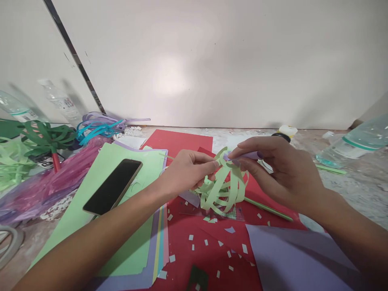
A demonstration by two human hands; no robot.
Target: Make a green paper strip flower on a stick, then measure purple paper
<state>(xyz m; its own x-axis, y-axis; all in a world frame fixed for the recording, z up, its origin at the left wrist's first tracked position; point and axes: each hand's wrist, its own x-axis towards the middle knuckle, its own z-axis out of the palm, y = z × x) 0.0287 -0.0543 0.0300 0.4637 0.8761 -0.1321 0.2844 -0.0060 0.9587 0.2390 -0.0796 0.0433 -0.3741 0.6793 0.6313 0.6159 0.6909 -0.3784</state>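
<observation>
My left hand [184, 171] pinches the top of a bundle of light green paper strips [222, 190] that loop down over the red paper [209, 246]. My right hand [279, 169] is closed on a small purple piece [250, 155], pressing it against the top of the same strips. The two hands meet above the middle of the table. A thin green stick [268, 208] lies under the strips, running to the right.
A black phone [113, 186] lies on a stack of coloured paper sheets [121, 202] at left. Green, blue and purple strip bundles [72, 135] and pink plastic sit far left. A plastic bottle [354, 143] lies at right; a purple sheet [287, 258] lies near front.
</observation>
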